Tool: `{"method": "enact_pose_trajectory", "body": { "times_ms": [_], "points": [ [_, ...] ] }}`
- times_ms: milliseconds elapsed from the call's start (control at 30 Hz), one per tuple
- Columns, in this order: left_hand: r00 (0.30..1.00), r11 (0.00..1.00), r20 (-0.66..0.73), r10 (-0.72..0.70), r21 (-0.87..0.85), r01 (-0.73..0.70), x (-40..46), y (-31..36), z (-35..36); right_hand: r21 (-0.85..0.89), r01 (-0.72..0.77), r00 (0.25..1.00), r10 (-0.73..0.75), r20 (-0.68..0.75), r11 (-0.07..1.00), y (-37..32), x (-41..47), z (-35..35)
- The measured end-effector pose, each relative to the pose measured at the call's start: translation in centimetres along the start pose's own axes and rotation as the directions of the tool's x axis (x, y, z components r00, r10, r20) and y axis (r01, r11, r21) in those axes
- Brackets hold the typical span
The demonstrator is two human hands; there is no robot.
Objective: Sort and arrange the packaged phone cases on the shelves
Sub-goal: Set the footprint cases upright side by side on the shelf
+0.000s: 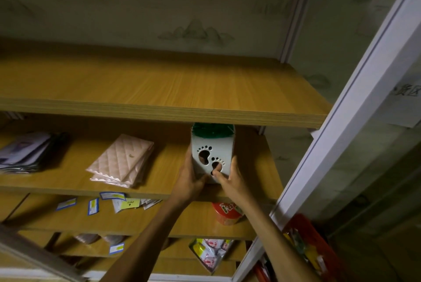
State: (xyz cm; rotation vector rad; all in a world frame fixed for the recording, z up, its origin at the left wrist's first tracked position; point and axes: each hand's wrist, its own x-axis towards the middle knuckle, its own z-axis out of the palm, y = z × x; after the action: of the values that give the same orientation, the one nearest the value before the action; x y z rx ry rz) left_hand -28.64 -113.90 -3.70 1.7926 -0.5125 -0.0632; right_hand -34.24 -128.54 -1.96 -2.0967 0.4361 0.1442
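A white box [213,151] with footprint-shaped cut-outs and a green top stands on the second wooden shelf [68,181], at its right end. My left hand [190,176] grips the box's left side and lower front. My right hand [230,176] holds its right side, with the thumb pressed at the lower cut-out. A stack of pink quilted packaged cases [120,161] lies mid-shelf, left of the box. A dark pile of packaged cases [27,151] sits at the shelf's far left.
The top shelf [159,90] above is bare wood. Loose price labels [109,202] lie on the third shelf beside a red tub [225,213]. A snack packet [209,254] lies lower down. A white frame post [341,122] borders the right, with a red bag [312,249] beyond.
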Motion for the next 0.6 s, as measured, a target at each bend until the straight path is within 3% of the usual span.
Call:
{"method": "enact_pose_trajectory", "body": {
  "times_ms": [200,400,600],
  "points": [
    [0.979,0.979,0.034,-0.202,0.007,0.201,0.4,1.0,-0.7,0.146,-0.077,0.997,0.076,0.018,0.986,-0.2,0.7,-1.0],
    [0.935,0.935,0.118,-0.333,0.169,0.312,1.6,2.1,-1.5,0.088,-0.13,0.991,0.13,-0.005,0.988,-0.4,1.0,-0.7],
    [0.898,0.908,0.174,-0.405,0.189,0.373,2.3,2.3,-1.6,0.052,-0.125,0.992,0.124,0.016,0.991,-0.2,1.6,-1.2]
  ]
}}
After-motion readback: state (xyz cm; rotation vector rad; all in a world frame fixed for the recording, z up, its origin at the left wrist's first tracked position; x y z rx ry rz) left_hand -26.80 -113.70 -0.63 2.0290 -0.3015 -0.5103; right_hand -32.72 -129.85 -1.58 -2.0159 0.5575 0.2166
